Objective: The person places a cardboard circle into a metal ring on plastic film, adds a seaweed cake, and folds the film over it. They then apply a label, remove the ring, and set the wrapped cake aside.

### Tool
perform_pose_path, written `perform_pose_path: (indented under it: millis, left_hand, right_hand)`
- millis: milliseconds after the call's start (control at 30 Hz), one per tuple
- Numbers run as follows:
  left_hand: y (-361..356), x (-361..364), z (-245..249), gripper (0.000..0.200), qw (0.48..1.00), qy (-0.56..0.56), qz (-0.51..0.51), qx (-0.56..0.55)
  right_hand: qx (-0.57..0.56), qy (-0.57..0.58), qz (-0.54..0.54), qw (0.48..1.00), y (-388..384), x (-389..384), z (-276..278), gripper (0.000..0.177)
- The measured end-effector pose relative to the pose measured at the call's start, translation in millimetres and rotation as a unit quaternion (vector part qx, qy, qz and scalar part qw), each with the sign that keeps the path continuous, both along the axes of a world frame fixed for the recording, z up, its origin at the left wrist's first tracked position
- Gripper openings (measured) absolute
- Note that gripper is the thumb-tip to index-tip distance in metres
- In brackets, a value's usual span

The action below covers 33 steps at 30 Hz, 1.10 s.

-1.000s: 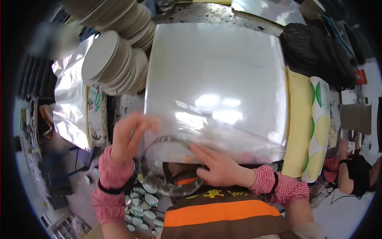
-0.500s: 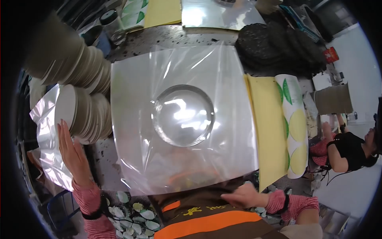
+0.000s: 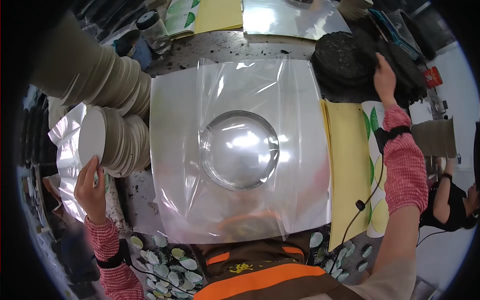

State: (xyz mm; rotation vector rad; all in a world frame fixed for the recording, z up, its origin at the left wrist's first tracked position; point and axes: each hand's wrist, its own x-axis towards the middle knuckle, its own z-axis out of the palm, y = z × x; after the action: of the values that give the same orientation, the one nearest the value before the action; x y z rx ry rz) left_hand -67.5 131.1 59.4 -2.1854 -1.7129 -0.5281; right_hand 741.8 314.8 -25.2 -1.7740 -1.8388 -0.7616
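In the head view, my left hand [image 3: 91, 192] is at the lower edge of the front white round cardboard disc [image 3: 92, 135]. Its fingers and thumb pinch that rim, while the disc still leans against its row. Over at the back right, my right hand [image 3: 386, 82] grips the edge of a dark round cake [image 3: 367, 47] among the dark pile; some of its fingers are hidden. Between my hands lies a clear plastic film sheet [image 3: 175, 200]. A round, shiny ring shape [image 3: 239, 189] shows at the sheet's middle.
More cardboard discs [image 3: 115, 75] lean at the back left. Yellow sheets [image 3: 347, 170] and a green-and-white printed roll [image 3: 372, 112] lie to the right. A clear jar [image 3: 156, 37] stands at the back. Another person [image 3: 445, 205] is at the far right.
My right hand has gone from near my waist up to the dark cakes. My left hand's spread fingers have closed on the front disc's rim. The view has shifted slightly.
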Motion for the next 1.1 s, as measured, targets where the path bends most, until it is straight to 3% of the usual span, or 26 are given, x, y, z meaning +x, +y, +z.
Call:
perform_pose_path:
  millis: [100, 167, 200, 233, 300, 367, 400, 467, 500, 567, 600, 733, 800, 833, 900, 933, 967, 1000, 1033, 1067, 1100]
  left_hand:
    - [-26, 30, 7, 0.031, 0.997, 0.019, -0.018, 0.079]
    - [-53, 81, -4, 0.027, 0.993, 0.022, -0.113, 0.027]
    - [-48, 134, 16, 0.03, 0.963, 0.091, -0.252, -0.031]
    - [-36, 173, 14, 0.034, 0.928, -0.002, -0.37, -0.036]
    - [-20, 216, -31, 0.035, 0.908, -0.003, -0.419, -0.024]
    - [-20, 215, -73, 0.046, 0.9, -0.003, -0.395, -0.186]
    - [-15, 221, -63, 0.046, 0.899, -0.001, -0.396, -0.188]
    - [0, 240, -39, 0.064, 0.886, -0.014, -0.373, -0.276]
    - [9, 250, -45, 0.064, 0.885, -0.016, -0.372, -0.281]
    - [30, 269, -69, 0.073, 0.902, 0.099, -0.348, -0.235]
    - [34, 273, -86, 0.073, 0.903, 0.096, -0.346, -0.237]
    - [41, 280, -129, 0.078, 0.885, 0.086, -0.342, -0.304]
    - [41, 281, -127, 0.078, 0.881, 0.106, -0.327, -0.324]
    - [41, 284, -117, 0.075, 0.879, 0.111, -0.317, -0.339]
    - [51, 276, -115, 0.072, 0.875, 0.119, -0.309, -0.354]
    - [70, 263, -124, 0.067, 0.827, -0.036, -0.367, -0.425]
    - [82, 248, -130, 0.062, 0.75, -0.19, -0.412, -0.481]
    - [71, 225, -133, 0.055, 0.64, -0.481, -0.348, -0.488]
    - [56, 207, -135, 0.049, 0.462, -0.723, -0.249, -0.45]
    - [55, 204, -128, 0.049, 0.459, -0.72, -0.252, -0.456]
    - [54, 201, -114, 0.047, 0.525, -0.714, -0.218, -0.408]
  right_hand:
    - [0.15, 0.155, 0.02, 0.976, -29, -41, 44, 0.036]
    - [0.171, 0.171, 0.037, 0.97, -46, -67, 50, 0.036]
    - [0.171, 0.233, 0.048, 0.956, -49, -77, 46, 0.037]
    - [0.168, 0.294, 0.06, 0.939, -53, -89, 38, 0.038]
    - [0.169, 0.459, 0.173, 0.855, -69, -143, 40, 0.039]
    - [0.09, 0.627, 0.123, 0.764, -94, -188, 47, 0.031]
    - [0.091, 0.629, 0.121, 0.763, -103, -200, 47, 0.031]
    - [0.002, 0.834, 0.222, 0.506, -119, -220, 44, 0.03]
    - [-0.002, 0.835, 0.218, 0.505, -124, -228, 41, 0.03]
    - [-0.057, 0.871, 0.196, 0.447, -127, -241, 34, 0.028]
    - [-0.076, 0.825, 0.234, 0.508, -130, -245, 24, 0.028]
    - [-0.062, 0.852, 0.187, 0.485, -141, -272, 60, 0.027]
    - [-0.071, 0.794, 0.235, 0.557, -142, -276, 66, 0.027]
    - [-0.072, 0.791, 0.24, 0.558, -143, -282, 71, 0.027]
    - [-0.025, 0.527, 0.288, 0.8, -161, -300, 81, 0.031]
    - [-0.068, 0.458, 0.231, 0.855, -182, -309, 81, 0.035]
    - [-0.021, 0.313, 0.341, 0.886, -183, -310, 69, 0.036]
    - [-0.024, 0.191, 0.417, 0.888, -188, -317, 68, 0.04]
    - [-0.059, 0.125, 0.445, 0.885, -197, -323, 47, 0.041]
    - [-0.119, 0.072, 0.439, 0.888, -209, -331, 25, 0.042]
    - [-0.246, 0.097, 0.437, 0.86, -220, -341, 16, 0.045]
